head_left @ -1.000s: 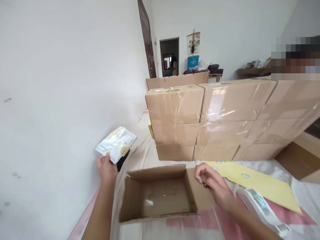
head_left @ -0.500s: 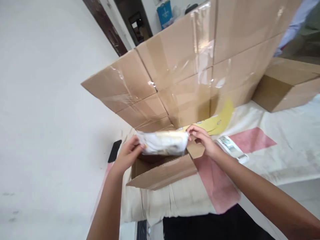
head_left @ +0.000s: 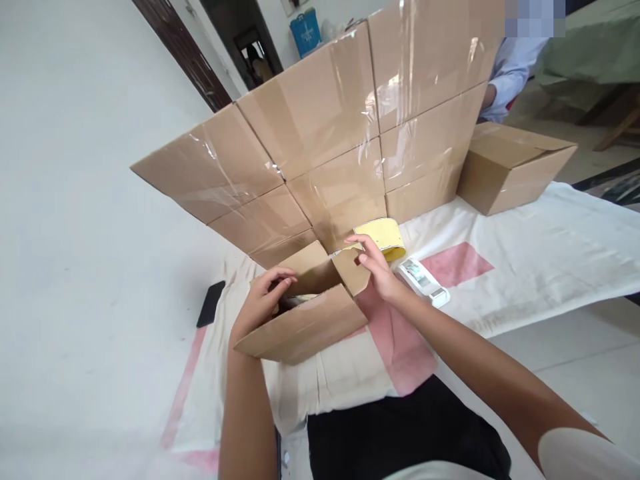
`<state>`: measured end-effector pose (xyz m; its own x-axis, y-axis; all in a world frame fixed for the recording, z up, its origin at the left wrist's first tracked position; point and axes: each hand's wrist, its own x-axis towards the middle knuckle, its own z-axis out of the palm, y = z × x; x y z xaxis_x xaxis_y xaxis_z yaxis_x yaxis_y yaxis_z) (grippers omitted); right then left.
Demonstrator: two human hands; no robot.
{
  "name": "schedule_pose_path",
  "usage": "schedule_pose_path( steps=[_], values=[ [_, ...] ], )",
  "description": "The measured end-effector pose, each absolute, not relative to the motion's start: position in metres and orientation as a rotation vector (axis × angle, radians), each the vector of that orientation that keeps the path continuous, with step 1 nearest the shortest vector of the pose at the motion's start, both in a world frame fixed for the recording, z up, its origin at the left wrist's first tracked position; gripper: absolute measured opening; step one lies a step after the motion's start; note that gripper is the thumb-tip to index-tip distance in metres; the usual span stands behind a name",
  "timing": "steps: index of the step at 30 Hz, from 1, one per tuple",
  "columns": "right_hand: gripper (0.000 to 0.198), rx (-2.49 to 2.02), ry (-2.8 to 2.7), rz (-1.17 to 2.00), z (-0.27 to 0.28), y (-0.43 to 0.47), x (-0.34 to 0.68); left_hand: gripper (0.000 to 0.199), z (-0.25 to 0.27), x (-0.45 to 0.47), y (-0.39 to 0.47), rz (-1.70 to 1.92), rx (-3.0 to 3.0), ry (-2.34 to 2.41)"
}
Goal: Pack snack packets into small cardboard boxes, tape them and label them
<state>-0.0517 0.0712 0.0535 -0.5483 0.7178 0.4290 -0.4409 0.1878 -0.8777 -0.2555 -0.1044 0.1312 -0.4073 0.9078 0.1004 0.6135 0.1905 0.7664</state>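
Note:
An open cardboard box [head_left: 310, 327] stands on the cloth in front of me. Part of a whitish packet [head_left: 304, 299] shows low inside it; the box's front wall hides the rest. My left hand [head_left: 265, 297] reaches over the box's left end, fingers curved above the opening, thumb apart, with nothing seen in it. My right hand [head_left: 376, 267] hovers by the raised right flap [head_left: 353, 269], its fingers apart and holding nothing. Whether a fingertip touches the flap I cannot tell.
Behind the box leans a tall taped cardboard panel [head_left: 335, 167]. A curled yellow strip [head_left: 383, 235] and a white device [head_left: 425, 283] lie to the right, a flat black object [head_left: 211, 303] to the left. Farther right are another carton [head_left: 520, 167] and a person's sleeve [head_left: 515, 73].
The whitish packet, held between both hands above the box, has gone down into it. Both hands have let go of it. The whole view has shifted, bringing the person's sleeve further into sight.

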Motion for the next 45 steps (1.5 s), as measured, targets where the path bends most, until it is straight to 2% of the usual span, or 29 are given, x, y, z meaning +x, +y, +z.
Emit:
schedule_pose_path(
  steps=[7, 11, 14, 19, 23, 26, 27, 28, 30, 31, 34, 35, 37, 41, 45],
  values=[
    [0.079, -0.285, -1.609, 1.439, 0.044, 0.062, -0.057, 0.021, 0.129, -0.238, -0.113, 1.106, 1.559, 2.190],
    [0.090, -0.090, -1.903, 1.296, 0.047, 0.059, -0.051, 0.023, 0.126, -0.242, -0.116, 1.176, 1.478, 2.140],
    [0.081, 0.043, -2.150, 1.206, 0.054, 0.057, -0.047, 0.025, 0.125, -0.245, -0.118, 1.166, 1.453, 2.138],
    [0.077, 0.090, -2.134, 1.169, 0.058, 0.055, -0.049, 0.024, 0.124, -0.246, -0.121, 1.190, 1.468, 2.118],
    [0.064, 0.009, -2.106, 1.080, 0.056, 0.055, -0.051, 0.024, 0.118, -0.249, -0.120, 1.454, 1.498, 2.207],
    [0.052, -0.038, -2.047, 1.010, 0.055, 0.052, -0.053, 0.065, 0.115, -0.255, -0.120, 1.657, 1.343, 2.464],
    [0.049, -0.034, -2.021, 0.988, 0.054, 0.051, -0.053, 0.072, 0.114, -0.256, -0.122, 1.632, 1.274, 2.492],
    [0.046, -0.025, -1.994, 0.967, 0.054, 0.050, -0.053, 0.068, 0.114, -0.257, -0.124, 1.601, 1.228, 2.466],
    [0.042, -0.039, -1.944, 0.944, 0.053, 0.048, -0.052, 0.038, 0.115, -0.255, -0.133, 1.643, 1.218, 2.254],
    [0.038, -0.071, -1.912, 0.940, 0.052, 0.048, -0.052, 0.031, 0.115, -0.252, -0.138, 1.702, 1.233, 2.111],
    [0.016, -0.228, -1.786, 0.966, 0.049, 0.056, -0.050, 0.048, 0.109, -0.238, -0.154, 1.695, 1.330, 1.836],
    [0.024, -0.257, -1.753, 0.990, 0.049, 0.060, -0.050, 0.052, 0.104, -0.234, -0.157, 1.636, 1.389, 1.839],
    [0.042, -0.245, -1.755, 1.061, 0.049, 0.069, -0.049, 0.048, 0.096, -0.231, -0.161, 1.522, 1.553, 1.894],
    [0.042, -0.082, -1.887, 1.195, 0.056, 0.077, -0.048, 0.019, 0.097, -0.234, -0.164, 1.317, 1.717, 1.991],
    [0.031, 0.068, -1.941, 1.223, 0.057, 0.068, -0.053, 0.032, 0.124, -0.209, -0.163, 0.810, 1.710, 2.428]
  ],
)
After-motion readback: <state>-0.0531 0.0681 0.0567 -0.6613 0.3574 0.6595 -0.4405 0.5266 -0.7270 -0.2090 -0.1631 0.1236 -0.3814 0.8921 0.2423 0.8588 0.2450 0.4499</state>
